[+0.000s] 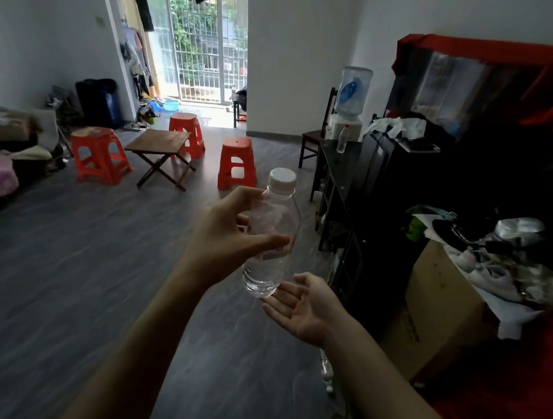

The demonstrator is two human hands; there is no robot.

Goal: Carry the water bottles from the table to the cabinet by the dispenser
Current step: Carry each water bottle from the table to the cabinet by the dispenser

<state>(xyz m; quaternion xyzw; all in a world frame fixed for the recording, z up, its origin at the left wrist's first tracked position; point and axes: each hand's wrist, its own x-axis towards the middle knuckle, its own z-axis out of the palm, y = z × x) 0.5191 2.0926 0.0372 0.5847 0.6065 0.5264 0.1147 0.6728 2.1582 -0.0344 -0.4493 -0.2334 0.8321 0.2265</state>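
Cabinet (pixel 344 168) interior perhaps too dark.

The bottle (pixel 271 238) is clear with a white cap (pixel 282 177); the stools (pixel 99 155) are orange-red, the floor (pixel 65 275) grey wood-grain.

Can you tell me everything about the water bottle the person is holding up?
The held bottle is clear plastic with a white screw cap on top and no label I can make out. It stands nearly upright in the air over the grey floor, tipped slightly. The left hand grips its middle, thumb across the front. The open right hand sits just under its base, at or near touching. It looks see-through; how full is unclear.
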